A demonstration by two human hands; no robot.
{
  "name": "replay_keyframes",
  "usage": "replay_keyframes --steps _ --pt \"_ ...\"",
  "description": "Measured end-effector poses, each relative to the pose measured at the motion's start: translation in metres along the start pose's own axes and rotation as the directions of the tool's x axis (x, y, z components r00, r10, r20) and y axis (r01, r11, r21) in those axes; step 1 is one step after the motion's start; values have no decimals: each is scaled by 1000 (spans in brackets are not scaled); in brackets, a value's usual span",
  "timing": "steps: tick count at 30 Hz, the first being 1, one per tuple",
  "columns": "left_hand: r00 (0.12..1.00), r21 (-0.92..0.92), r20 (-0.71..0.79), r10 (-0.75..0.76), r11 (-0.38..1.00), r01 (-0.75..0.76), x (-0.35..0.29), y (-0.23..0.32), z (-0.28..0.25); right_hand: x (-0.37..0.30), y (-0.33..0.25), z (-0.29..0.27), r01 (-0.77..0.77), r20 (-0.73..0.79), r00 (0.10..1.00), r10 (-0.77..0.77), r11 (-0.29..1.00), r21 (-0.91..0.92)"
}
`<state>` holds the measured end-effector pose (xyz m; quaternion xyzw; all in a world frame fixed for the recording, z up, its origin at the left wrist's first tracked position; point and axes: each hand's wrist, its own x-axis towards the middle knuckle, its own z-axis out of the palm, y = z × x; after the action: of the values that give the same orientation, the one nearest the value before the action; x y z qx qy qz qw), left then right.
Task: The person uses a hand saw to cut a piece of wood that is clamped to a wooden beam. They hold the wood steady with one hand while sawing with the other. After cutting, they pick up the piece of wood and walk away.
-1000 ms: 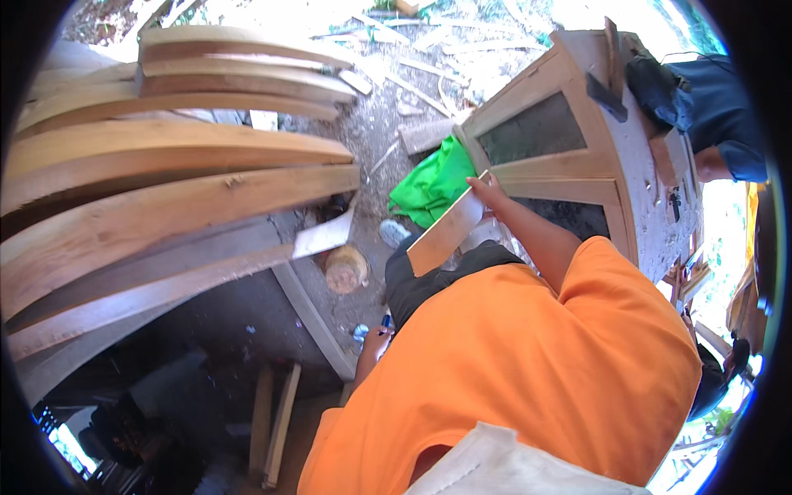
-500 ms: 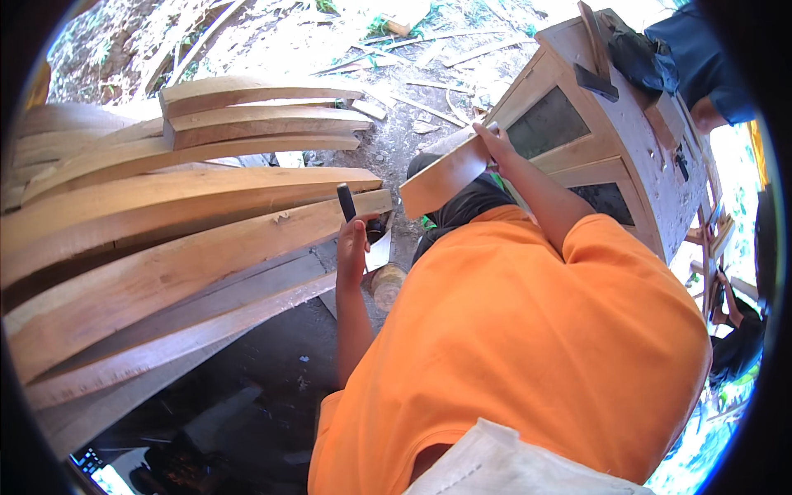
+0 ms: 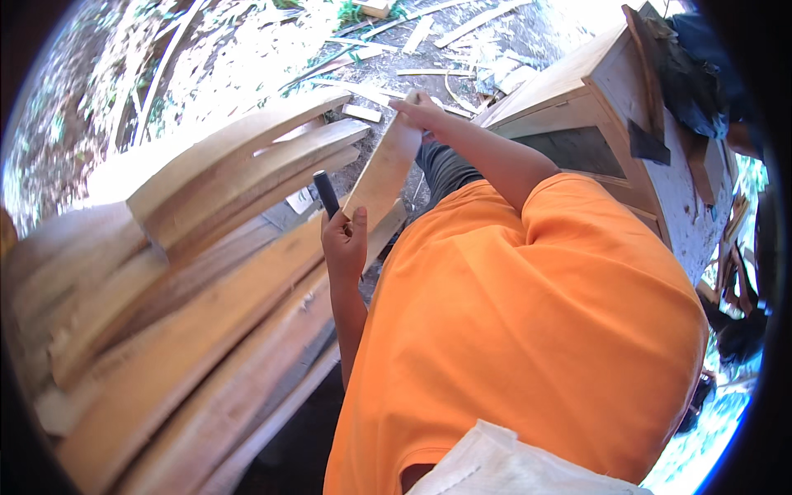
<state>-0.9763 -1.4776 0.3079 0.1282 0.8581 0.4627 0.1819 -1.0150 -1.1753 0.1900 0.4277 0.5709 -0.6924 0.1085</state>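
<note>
My left hand (image 3: pixel 344 244) is closed round a tool with a black cylindrical handle (image 3: pixel 327 195). The handle sticks up past the fingers, and the rest of the tool is hidden, so its kind does not show. A flat, pale wooden board (image 3: pixel 386 169) slants from my right hand (image 3: pixel 418 114) down to the left one. My right hand grips its far end. The board's near end lies at the thumb of my left hand; whether they touch I cannot tell. Just left of my left hand are long curved timber pieces (image 3: pixel 223 346).
A stack of shorter curved timbers (image 3: pixel 247 177) lies at the left. At the right stands a wooden cabinet-like piece (image 3: pixel 569 124) with dark panels, a dark bag (image 3: pixel 689 82) on it. Wood offcuts (image 3: pixel 483 25) litter the ground ahead. Someone in dark blue is partly visible at the far right edge.
My right hand has swung left and forward with the board, which now points more steeply toward my left hand. The view has turned, shifting the timbers. The left hand keeps its tool.
</note>
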Motion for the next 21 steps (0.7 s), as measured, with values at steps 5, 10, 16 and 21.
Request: replay_keyframes --steps 5,10,16,21 --pt "972 -161 163 -171 967 197 146 41 11 108 -52 -14 -88 -31 995 93 985 150" --pt "936 -57 288 -203 972 228 285 118 21 147 -109 -93 -143 126 987 99 897 418" --pt "911 -40 396 -114 989 141 410 208 37 176 -142 -162 -158 108 986 126 913 377" --pt "809 10 581 -92 994 105 495 265 44 179 -170 -189 -58 -9 997 77 816 576"
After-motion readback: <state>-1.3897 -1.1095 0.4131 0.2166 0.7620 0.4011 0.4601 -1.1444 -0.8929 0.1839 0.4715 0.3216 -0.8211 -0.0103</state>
